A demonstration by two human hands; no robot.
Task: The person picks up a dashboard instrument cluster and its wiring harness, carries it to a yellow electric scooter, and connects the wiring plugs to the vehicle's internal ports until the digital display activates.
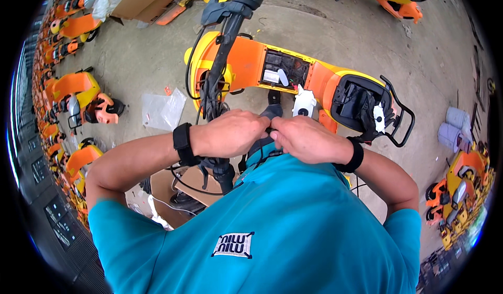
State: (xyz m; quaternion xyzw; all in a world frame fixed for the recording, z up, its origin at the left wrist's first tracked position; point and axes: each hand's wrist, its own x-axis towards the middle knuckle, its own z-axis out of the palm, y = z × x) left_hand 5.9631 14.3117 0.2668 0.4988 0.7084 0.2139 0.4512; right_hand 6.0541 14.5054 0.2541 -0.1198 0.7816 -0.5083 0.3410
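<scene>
In front of my body my left hand (230,132) and my right hand (309,139) meet, fingers curled and fingertips close together. Something small and dark shows between them, too hidden to name. Beyond them stands a yellow and orange electric scooter body (243,56), its floor compartment (287,70) uncovered with wiring and a silvery box inside. The black handlebar (230,37), with bundled cables, rises left of my hands. A white bracket-like part (304,103) rests against the scooter's side, just past my right hand.
A black seat bucket (356,100) and rear rack (401,116) are at the right. Clear plastic bags (163,111) lie on the concrete floor. An opened cardboard box (170,189) stands below the handlebar. More scooter bodies (78,90) line the left, others (456,189) the right.
</scene>
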